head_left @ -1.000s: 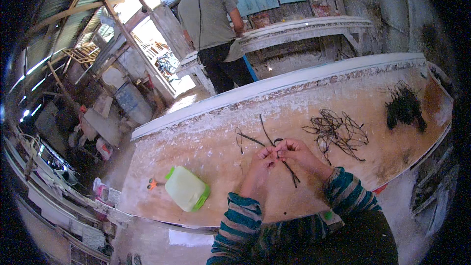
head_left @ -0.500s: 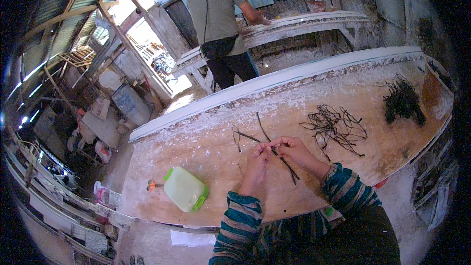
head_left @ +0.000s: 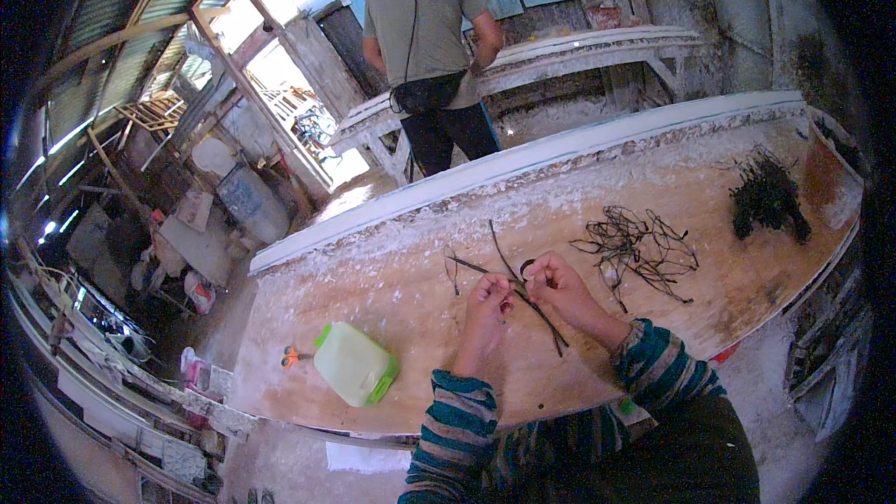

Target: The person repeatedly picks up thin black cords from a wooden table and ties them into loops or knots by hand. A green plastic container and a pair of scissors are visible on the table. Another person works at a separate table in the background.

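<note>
Over dark cords (head_left: 541,320) midway between the near and far edges of the bench (head_left: 429,378), the right hand (head_left: 557,287) pinches a black loop (head_left: 527,267), seemingly for fine control, while the left hand (head_left: 484,303), fingers curled, hides any grip.

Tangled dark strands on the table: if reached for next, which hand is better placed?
Probably the right hand: it is nearer the tangled strands. The left hand is farther off, with the right hand between.
</note>
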Available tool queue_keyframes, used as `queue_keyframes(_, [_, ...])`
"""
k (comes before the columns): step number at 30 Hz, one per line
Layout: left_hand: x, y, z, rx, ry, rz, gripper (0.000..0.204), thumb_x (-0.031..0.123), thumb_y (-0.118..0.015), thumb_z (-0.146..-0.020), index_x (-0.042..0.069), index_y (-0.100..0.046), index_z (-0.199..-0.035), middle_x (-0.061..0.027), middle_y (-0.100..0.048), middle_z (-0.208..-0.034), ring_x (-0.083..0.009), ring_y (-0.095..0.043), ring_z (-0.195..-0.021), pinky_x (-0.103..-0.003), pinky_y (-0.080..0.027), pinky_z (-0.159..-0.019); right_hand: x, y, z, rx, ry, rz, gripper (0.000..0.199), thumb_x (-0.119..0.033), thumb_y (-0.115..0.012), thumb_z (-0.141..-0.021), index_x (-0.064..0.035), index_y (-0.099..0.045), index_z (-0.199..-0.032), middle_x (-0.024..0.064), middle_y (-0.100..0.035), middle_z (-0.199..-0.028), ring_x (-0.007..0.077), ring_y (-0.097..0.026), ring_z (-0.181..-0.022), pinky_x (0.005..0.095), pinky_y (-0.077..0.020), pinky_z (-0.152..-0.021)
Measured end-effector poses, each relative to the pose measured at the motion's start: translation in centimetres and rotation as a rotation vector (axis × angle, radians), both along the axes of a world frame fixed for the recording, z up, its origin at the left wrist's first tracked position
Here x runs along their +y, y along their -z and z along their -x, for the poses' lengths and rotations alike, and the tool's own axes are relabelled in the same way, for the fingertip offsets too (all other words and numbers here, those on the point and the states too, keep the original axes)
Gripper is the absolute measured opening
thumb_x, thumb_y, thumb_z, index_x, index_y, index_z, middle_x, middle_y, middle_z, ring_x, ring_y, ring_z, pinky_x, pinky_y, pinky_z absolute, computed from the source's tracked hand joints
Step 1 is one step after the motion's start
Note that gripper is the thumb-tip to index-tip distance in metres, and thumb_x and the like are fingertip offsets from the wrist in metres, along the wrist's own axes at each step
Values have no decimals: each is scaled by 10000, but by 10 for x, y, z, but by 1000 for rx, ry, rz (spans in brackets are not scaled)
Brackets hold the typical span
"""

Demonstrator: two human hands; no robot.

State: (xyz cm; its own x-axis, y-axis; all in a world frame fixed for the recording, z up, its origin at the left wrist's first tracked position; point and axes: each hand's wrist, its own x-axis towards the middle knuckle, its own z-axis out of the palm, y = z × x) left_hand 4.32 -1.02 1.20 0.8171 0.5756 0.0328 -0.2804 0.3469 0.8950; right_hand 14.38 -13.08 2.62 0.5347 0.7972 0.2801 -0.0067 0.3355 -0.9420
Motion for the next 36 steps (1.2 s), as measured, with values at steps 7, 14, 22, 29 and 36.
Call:
queue_keyframes(7, [0,1,1,35,77,-102,255,177,-573,-839,47,-563,-1058,21,-572,-777,-52,-462,-647,-184,-360,-571,3,4,7,5,9,-39,157,-27,-547,-825,-74,-416,-897,-15,-462,-770,68,-468,-714,211,-404,-628])
queue_keyframes(14, [0,-2,3,79,88,-146,189,155,-614,-809,52,-619,-968,8,-607,-778,-55,-489,-661,-195,-376,-588,8,15,5,-140,68,5,106,-52,-542,-835,-68,-448,-882,-5,-485,-795,81,-461,-744,220,-398,-655])
queue_keyframes(22, [-2,-5,3,126,-30,-544,135,122,-624,-792,20,-636,-881,-21,-595,-775,-96,-517,-698,-231,-402,-622,3,4,8,-17,49,14,51,-86,-501,-866,-62,-470,-898,0,-467,-762,79,-436,-688,220,-393,-619])
queue_keyframes(29, [0,-5,3,204,-67,-974,194,202,-559,-840,18,-614,-866,-54,-547,-701,-136,-514,-671,-265,-402,-615,0,3,5,-38,-26,85,114,-117,-448,-899,-67,-441,-1002,2,-489,-787,69,-450,-690,212,-397,-620])
queue_keyframes(36, [5,9,4,91,328,-458,187,205,-491,-859,33,-563,-873,-9,-521,-697,-114,-486,-657,-245,-395,-622,-9,-21,11,234,-294,21,162,-172,-480,-893,-87,-443,-1026,24,-551,-789,88,-529,-656,219,-404,-536])
